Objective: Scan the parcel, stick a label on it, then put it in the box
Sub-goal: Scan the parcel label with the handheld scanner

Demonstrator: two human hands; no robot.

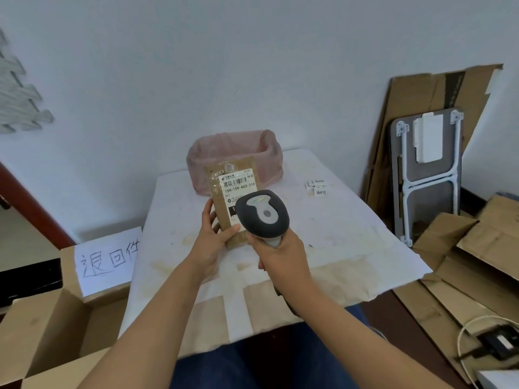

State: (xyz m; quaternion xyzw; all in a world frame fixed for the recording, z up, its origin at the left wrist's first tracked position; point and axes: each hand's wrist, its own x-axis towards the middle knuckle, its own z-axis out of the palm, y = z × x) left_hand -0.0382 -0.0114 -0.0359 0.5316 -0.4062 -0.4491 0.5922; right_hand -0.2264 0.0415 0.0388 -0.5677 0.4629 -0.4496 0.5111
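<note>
I see the parcel (224,203) at frame centre, a flat brown packet held upright above the table (351,234), its white shipping slip facing me. My left hand (214,237) clamps its lower left edge, thumb across the front and fingers behind. My right hand (280,254) is wrapped around the grip of the scanner (262,214), whose dark head overlaps the parcel's lower right corner in the frame; I cannot tell if they touch. Just behind the parcel's top edge sits a bin (269,155) lined with a pink bag, near the table's far edge by the wall. To the right of centre, small labels (316,188) lie on the cloth, well apart from the parcel. The cloth in front of and to the right of the hands is bare out to its right edge. At lower left an open box (42,332) stands beside the table, a handwritten sign (108,259) behind it. Flattened cardboard (421,113) and a folded table (429,175) crowd the right wall.
</note>
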